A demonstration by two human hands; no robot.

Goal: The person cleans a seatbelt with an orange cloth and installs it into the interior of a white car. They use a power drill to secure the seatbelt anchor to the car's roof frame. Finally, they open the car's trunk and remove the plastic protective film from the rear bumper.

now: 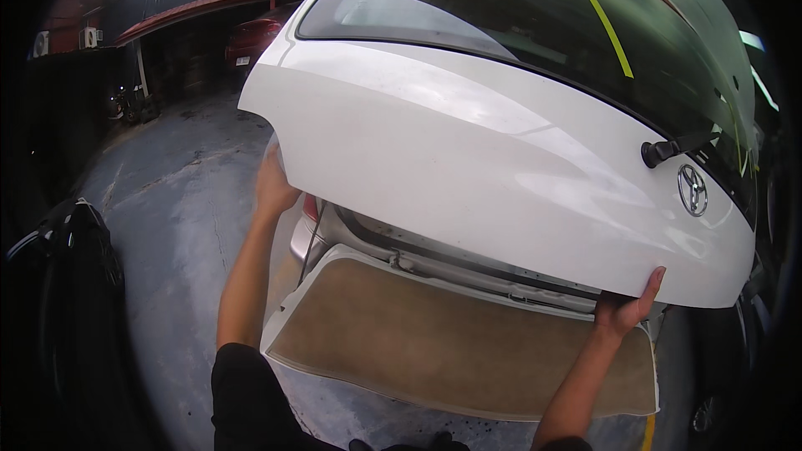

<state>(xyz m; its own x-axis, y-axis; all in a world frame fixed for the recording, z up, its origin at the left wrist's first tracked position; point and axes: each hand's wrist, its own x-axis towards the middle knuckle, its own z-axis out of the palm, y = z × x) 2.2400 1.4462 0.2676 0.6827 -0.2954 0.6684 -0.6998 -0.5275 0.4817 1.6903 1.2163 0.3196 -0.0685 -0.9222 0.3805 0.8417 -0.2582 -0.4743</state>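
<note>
A white upper tailgate (434, 150) of a car fills the middle, raised at a slant. My left hand (274, 186) grips its left edge, the fingers hidden behind the panel. At the lower right, my right hand (625, 309) holds the bottom edge, thumb up on the outer face and fingers underneath. The dark rear window (518, 17) carries strips of yellow tape (608, 29). A black wiper (668, 150) and a round chrome emblem (692, 190) sit on the right. Below, a lower tailgate (451, 334) with a brown inner panel lies folded down.
Clear plastic film (710, 25) drapes over the car's roof. On the left stands a dark vehicle (75, 284), and another dark car (710, 367) is close on the right. Grey floor (180, 259) shows at left. A red car (252, 38) is parked at the back under a shelter.
</note>
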